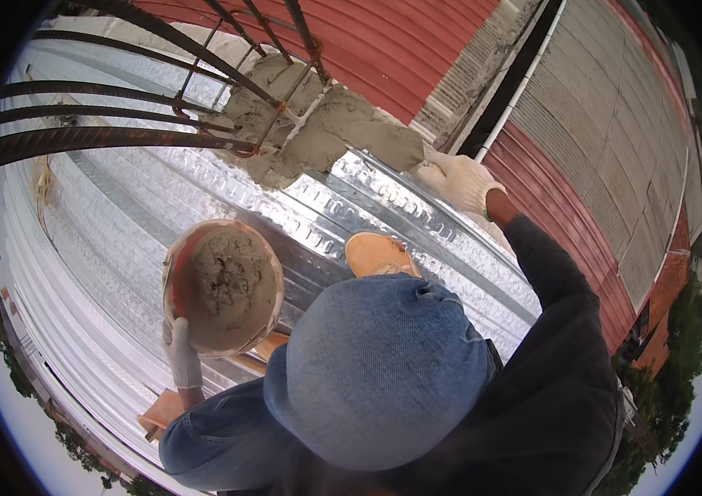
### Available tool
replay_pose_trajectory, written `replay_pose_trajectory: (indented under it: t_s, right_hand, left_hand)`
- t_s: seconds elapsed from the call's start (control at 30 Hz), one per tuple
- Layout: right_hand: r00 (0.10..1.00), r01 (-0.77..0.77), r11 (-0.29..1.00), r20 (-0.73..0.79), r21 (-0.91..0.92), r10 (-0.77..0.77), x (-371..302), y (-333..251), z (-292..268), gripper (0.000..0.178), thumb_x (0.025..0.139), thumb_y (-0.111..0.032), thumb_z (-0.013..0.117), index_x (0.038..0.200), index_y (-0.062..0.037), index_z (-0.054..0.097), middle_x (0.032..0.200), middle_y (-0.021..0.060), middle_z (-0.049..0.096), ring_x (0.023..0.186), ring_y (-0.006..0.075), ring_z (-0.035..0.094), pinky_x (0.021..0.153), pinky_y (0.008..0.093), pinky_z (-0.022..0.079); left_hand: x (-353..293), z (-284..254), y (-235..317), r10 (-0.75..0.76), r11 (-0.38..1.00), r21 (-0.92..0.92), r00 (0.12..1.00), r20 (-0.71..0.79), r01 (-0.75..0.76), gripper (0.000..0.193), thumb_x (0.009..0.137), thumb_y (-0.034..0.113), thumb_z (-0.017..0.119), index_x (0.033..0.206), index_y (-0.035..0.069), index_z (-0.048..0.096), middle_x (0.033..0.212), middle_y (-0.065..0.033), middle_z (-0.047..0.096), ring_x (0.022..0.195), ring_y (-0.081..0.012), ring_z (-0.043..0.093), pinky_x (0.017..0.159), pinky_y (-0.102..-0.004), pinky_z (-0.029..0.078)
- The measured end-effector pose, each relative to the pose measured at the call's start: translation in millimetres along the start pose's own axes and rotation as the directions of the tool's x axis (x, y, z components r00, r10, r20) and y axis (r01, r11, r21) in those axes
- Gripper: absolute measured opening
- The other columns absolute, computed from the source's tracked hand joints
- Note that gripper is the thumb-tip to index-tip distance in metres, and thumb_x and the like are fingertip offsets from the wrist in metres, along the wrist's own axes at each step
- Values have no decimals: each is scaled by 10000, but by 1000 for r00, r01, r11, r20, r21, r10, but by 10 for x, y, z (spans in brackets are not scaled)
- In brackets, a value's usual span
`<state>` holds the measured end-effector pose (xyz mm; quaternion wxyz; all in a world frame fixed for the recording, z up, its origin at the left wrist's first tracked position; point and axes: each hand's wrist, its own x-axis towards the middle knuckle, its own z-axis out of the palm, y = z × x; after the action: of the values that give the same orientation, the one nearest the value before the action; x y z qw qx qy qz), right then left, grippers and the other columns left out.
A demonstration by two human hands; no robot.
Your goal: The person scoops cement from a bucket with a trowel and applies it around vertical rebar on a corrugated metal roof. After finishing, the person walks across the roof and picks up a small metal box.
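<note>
Head view: a person in blue jeans and a dark long sleeve crouches on silvery ribbed metal sheeting. Left hand, white-gloved, grasps the near-left rim of a round bucket. Bucket sits left of the knees, grey wet mortar inside. Right hand, also gloved, reaches far right, fingers at the right end of a spread mortar patch; cannot tell whether it grips anything. Patch lies at the far side, around the base of rusty rebar slanting in from far left. Tan boot just beyond the knee. Red corrugated roofing beyond the patch; white pipe at far right.
</note>
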<state>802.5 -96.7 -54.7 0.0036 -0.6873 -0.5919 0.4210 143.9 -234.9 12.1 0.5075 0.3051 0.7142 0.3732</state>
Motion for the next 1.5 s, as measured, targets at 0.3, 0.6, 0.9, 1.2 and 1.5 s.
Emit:
replay_pose_trajectory:
  t_s: [0.3,0.6,0.9,1.2,1.5]
  right_hand:
    - [996,-62,996,63,64,58,19,420,84,658,1115,-519,559,1487,-6,735,1351,291,793,1300,448,752,1133,506,559]
    - [976,-214,966,66,149,206,-818,952,182,597,1132,-494,576,1447,-21,757,1295,293,809,1219,436,779,1080,506,567]
    - [982,-176,923,-4,343,188,-864,428,212,546,1182,-445,566,1486,-22,732,1254,266,771,1155,368,738,1019,452,562]
    - [996,-54,965,-50,256,69,105,-96,179,581,1157,-468,491,1392,10,724,1316,330,769,1261,483,730,1104,525,545]
    - [956,-8,893,-265,-450,-125,621,-667,138,302,1077,-267,696,1250,-20,713,1133,242,810,1072,448,833,879,546,674]
  left_hand:
    - [213,37,430,-14,911,413,998,55,-10,291,1151,288,754,1264,20,750,1068,39,690,934,-56,584,807,-274,503]
    - [514,-97,460,-13,827,556,987,159,-78,367,1168,361,731,1140,-5,722,1018,0,665,918,-89,547,827,-307,503]
    - [456,98,937,-231,724,688,958,171,52,304,1151,295,738,1160,-9,723,975,10,684,870,-74,562,778,-291,512]
    - [441,112,751,-63,727,684,985,162,-66,326,1156,287,720,1087,-31,703,944,-1,654,917,-87,537,797,-309,498]
    - [459,-15,563,-20,735,675,993,113,-62,337,1177,307,701,1188,-29,730,1054,13,704,971,-75,572,846,-307,505]
